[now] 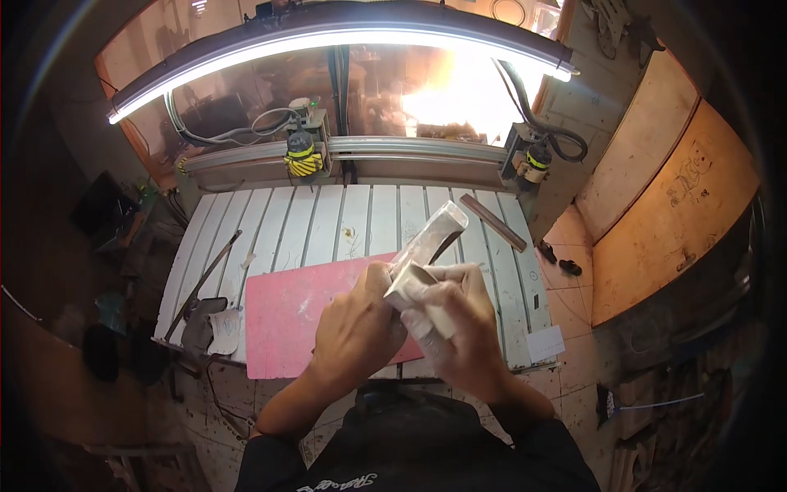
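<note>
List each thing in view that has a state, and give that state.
Tube light: lit
Left hand: closed around long pale piece
Long pale piece: held, tilted
Right hand: closed around pale block
Pale block: held
Pink board: lying flat on white table
Brown strip: lying on the table

Long pc (428, 235) in the L hand (354, 321): pale greyish w/ a dark brown side. Block (403, 284) in the R hand (453, 318) = cream, couple fingers (420, 325) dusted whitish. Board (283, 320) below the grip's pink w/ whitish scuffs. Tabletop (321, 223) around that: white w/ dark lines btwn slats. Strip (494, 223) beyond grip, to R: brown.
</note>
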### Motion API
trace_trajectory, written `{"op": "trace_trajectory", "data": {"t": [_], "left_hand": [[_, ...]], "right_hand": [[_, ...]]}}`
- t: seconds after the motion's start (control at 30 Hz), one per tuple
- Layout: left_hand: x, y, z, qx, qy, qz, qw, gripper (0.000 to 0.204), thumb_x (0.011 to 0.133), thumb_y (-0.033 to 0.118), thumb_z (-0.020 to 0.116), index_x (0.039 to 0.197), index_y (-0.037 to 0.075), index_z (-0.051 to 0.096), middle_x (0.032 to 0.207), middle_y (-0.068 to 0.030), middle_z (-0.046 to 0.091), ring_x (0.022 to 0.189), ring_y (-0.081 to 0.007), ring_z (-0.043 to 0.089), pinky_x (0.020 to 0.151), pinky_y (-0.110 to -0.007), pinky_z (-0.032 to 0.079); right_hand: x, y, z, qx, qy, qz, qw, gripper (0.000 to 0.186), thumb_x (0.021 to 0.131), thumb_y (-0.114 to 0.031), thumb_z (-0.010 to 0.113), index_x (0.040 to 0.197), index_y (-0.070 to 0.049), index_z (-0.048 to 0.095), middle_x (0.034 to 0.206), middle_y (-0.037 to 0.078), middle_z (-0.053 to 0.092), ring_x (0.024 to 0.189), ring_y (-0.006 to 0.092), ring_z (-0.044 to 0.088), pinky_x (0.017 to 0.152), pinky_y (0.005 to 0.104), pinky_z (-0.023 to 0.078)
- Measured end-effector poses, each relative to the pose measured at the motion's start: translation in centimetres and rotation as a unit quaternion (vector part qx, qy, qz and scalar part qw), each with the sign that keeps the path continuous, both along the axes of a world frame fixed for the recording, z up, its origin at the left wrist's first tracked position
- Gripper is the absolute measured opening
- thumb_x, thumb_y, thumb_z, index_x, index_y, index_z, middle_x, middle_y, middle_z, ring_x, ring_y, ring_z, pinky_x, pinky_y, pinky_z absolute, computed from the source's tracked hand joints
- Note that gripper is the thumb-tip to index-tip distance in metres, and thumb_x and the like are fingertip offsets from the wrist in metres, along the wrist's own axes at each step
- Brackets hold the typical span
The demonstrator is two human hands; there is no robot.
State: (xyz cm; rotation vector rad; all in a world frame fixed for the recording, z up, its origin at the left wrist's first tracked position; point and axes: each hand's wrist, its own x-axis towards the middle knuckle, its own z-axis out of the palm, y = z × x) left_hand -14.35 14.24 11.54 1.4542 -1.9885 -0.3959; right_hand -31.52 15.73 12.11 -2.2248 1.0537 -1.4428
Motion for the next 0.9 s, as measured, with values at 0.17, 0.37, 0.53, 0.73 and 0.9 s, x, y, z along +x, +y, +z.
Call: {"op": "trace_trajectory", "data": {"t": [0.17, 0.37, 0.53, 0.73, 0.9], "left_hand": [[0.3, 0.3, 0.0, 0.004, -0.006, 0.001, 1.000, 0.031, 0.095, 0.016, 0.069, 0.116, 0.000, 0.052, 0.088, -0.0251, 0.067, 0.073, -0.0491, 0.069, 0.063, -0.060, 0.053], [0.9, -0.4, -0.2, -0.013, 0.004, -0.015, 1.000, 0.038, 0.090, 0.017, 0.076, 0.118, 0.003, 0.053, 0.088, -0.0205, 0.068, 0.075, -0.0456, 0.070, 0.065, -0.055, 0.054], [3.3, -1.2, 0.4, -0.015, -0.036, -0.062, 0.997, 0.041, 0.087, 0.017, 0.079, 0.119, 0.005, 0.056, 0.090, -0.0178, 0.068, 0.075, -0.0428, 0.070, 0.066, -0.052, 0.055], [4.1, -1.8, 1.0, -0.210, -0.028, -0.117, 0.970, 0.049, 0.074, 0.013, 0.088, 0.119, 0.015, 0.069, 0.108, -0.0072, 0.065, 0.093, -0.0286, 0.070, 0.069, -0.043, 0.059], [4.2, -2.7, 0.5, -0.292, -0.049, -0.150, 0.943, 0.038, 0.074, 0.008, 0.088, 0.107, 0.020, 0.075, 0.114, -0.0031, 0.063, 0.101, -0.0248, 0.067, 0.075, -0.040, 0.062]], "right_hand": [[-0.3, -2.4, -0.8, 0.071, -0.026, -0.029, 0.997, 0.018, 0.094, -0.012, 0.078, 0.110, -0.005, 0.072, 0.113, 0.022, 0.064, 0.104, 0.0358, 0.068, 0.091, 0.0433, 0.055], [-2.0, -6.9, -2.5, 0.099, -0.023, -0.094, 0.990, 0.025, 0.095, -0.014, 0.077, 0.118, -0.006, 0.071, 0.119, 0.022, 0.062, 0.108, 0.0365, 0.066, 0.095, 0.0435, 0.054], [-1.9, -6.4, -1.1, 0.003, -0.070, -0.054, 0.996, 0.028, 0.095, -0.016, 0.077, 0.120, -0.005, 0.071, 0.118, 0.021, 0.063, 0.104, 0.0353, 0.066, 0.091, 0.0453, 0.054], [-0.4, -6.8, -1.9, 0.029, 0.008, -0.088, 0.996, 0.029, 0.093, -0.019, 0.077, 0.120, -0.008, 0.073, 0.120, 0.016, 0.067, 0.108, 0.0368, 0.065, 0.093, 0.0466, 0.054], [0.8, -7.6, -1.9, -0.003, 0.028, -0.106, 0.994, 0.030, 0.092, -0.016, 0.078, 0.118, -0.003, 0.072, 0.119, 0.020, 0.067, 0.109, 0.0375, 0.066, 0.096, 0.0475, 0.052]]}}
